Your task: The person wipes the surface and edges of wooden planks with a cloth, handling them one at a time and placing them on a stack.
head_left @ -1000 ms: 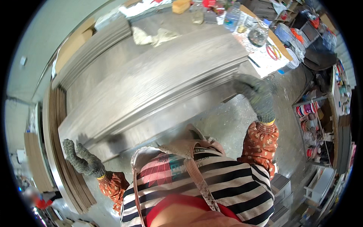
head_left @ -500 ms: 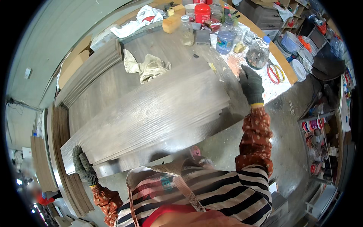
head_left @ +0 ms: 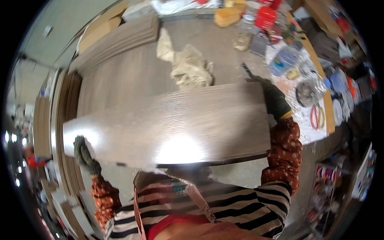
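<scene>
A long grey-brown wood-grain panel (head_left: 208, 116) lies across the table in front of me, its face shiny under the light. At its near left end, my gloved left hand (head_left: 85, 156) rests with the fingers stretched along the surface. My right hand (head_left: 274, 98), also in a dark knit glove, is at the far right corner of the panel. Its fingertips are closed at the lower end of a slim dark stick-like object (head_left: 247, 70), which is blurred. Beyond the panel lies a crumpled cream cloth (head_left: 190, 68).
Stacked panels (head_left: 120, 42) stand at the far left. Along the right are a yellow sponge (head_left: 227, 17), clear plastic bottles (head_left: 244, 36), a red canister (head_left: 265, 18) and a big clear jug (head_left: 307, 93). Red and yellow rings (head_left: 317, 117) lie near the table's right edge.
The view has turned, so the table things sit further right and lower. My right hand has moved from beside the jug to the small dark object. My left hand stays at the panel's left end.
</scene>
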A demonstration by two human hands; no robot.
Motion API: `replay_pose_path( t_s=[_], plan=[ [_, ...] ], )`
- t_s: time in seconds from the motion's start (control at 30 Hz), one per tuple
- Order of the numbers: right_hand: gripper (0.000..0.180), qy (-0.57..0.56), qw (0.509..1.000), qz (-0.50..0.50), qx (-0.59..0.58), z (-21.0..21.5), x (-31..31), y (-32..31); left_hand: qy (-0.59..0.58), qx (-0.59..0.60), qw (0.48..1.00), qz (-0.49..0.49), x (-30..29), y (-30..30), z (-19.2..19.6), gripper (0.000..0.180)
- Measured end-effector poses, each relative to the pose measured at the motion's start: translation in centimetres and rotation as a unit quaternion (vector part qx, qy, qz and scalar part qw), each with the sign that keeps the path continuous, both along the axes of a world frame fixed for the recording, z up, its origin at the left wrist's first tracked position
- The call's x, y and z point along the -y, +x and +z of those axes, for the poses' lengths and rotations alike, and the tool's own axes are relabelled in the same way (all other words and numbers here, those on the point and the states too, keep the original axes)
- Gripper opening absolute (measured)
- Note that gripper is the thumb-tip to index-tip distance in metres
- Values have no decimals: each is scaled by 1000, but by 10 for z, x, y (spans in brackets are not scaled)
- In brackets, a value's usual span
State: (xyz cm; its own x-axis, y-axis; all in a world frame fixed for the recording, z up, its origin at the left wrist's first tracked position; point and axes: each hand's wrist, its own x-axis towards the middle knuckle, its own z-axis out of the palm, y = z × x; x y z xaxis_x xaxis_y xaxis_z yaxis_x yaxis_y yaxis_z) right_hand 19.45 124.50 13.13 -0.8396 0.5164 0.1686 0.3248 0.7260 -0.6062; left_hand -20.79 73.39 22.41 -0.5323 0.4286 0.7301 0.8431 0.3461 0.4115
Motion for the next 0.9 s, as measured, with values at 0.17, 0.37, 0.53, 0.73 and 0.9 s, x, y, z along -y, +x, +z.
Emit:
replay_pose_path(
  t_s=[0.17, 0.37, 0.53, 0.73, 0.9],
  plan=[
    [46, -146, 980, -130, -34, -27, -15, 0, -26, -51, 998, -8, -7, -7, 4, 32],
    [43, -99, 947, -186, -241, 82, 38, 32, -47, -36, 998, -2, -4, -1, 7, 29],
    [42, 91, 978, -88, -167, 141, 99, 13, -139, -139, 980, 11, -3, -1, 16, 32],
    [39, 159, 986, 21, -33, 153, 97, -37, -98, -205, 968, 107, 14, -16, -9, 34],
    [35, 202, 960, 191, -15, 165, 142, -130, -26, -204, 967, 152, 26, -10, -8, 34]
  ],
)
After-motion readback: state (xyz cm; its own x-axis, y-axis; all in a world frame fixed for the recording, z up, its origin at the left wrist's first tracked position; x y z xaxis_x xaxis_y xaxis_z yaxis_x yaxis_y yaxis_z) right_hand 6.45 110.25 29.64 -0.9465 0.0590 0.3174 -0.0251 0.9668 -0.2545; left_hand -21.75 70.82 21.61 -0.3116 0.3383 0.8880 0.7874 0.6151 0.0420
